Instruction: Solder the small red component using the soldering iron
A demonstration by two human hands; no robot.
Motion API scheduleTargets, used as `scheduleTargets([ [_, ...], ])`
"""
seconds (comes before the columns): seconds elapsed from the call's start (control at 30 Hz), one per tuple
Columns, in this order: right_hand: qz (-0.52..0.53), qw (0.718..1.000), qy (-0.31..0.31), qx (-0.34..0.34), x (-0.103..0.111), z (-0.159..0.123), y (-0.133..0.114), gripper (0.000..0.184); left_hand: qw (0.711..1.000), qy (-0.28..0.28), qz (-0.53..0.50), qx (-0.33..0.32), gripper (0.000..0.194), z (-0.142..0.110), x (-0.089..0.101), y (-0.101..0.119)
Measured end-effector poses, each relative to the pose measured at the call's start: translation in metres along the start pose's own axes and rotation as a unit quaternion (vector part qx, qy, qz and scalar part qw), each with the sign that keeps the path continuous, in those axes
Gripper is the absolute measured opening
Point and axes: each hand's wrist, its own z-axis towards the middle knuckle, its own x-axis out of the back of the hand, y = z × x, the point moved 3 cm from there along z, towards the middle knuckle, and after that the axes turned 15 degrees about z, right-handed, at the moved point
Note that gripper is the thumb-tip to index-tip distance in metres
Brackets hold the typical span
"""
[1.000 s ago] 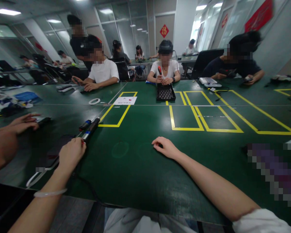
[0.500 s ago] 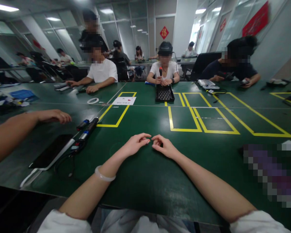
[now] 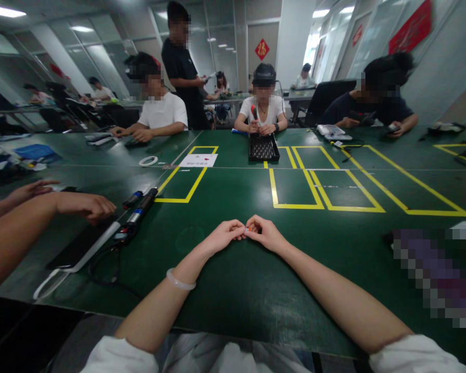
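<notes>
Over the green table (image 3: 217, 280), my left hand (image 3: 228, 234) and my right hand (image 3: 265, 233) meet at the fingertips. Between them shows a small orange-and-white piece (image 3: 248, 229), mostly covered by the fingers, so its kind cannot be made out. Both hands are closed in a pinch about it. A pale bracelet (image 3: 181, 283) rings my left wrist.
To the left lie a black tablet-like device (image 3: 79, 243) with a white cable and a dark rod-shaped tool (image 3: 140, 210); a co-worker's hand (image 3: 89, 204) reaches over them. Yellow tape outlines (image 3: 299, 206) mark the table. Opposite, a person works at a black tray (image 3: 264, 149).
My hands have come together; the right fingers now close at the small piece that was in the left. At the left, a co-worker's second hand has appeared, and a standing person behind has moved right.
</notes>
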Motion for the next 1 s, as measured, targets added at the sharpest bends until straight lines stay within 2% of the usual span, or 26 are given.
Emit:
scheduleTargets([
  [0.17,0.036,0.999,0.004,-0.012,-0.0003,0.0008,-0.0001,0.027,1.0,0.006,-0.026,-0.005,0.027,-0.0015,-0.0011,-0.003],
  [0.3,0.044,0.999,-0.003,-0.018,-0.0003,0.0021,0.0011,0.024,0.999,0.022,-0.037,0.0,0.028,-0.0019,-0.0005,-0.0053],
  [0.5,0.017,1.0,-0.004,0.01,-0.0003,0.002,-0.0014,0.021,0.999,0.047,-0.028,0.007,0.03,-0.001,0.0006,-0.0073],
  [0.73,0.01,1.0,0.003,-0.001,0.0011,0.0017,-0.0022,0.022,0.996,0.081,-0.004,-0.033,0.03,0.0,0.0026,-0.006],
  [1.0,-0.016,1.0,0.006,0.019,0.0,0.0006,-0.0036,0.02,0.996,0.087,0.004,-0.028,0.03,-0.0008,0.0034,-0.0055],
])
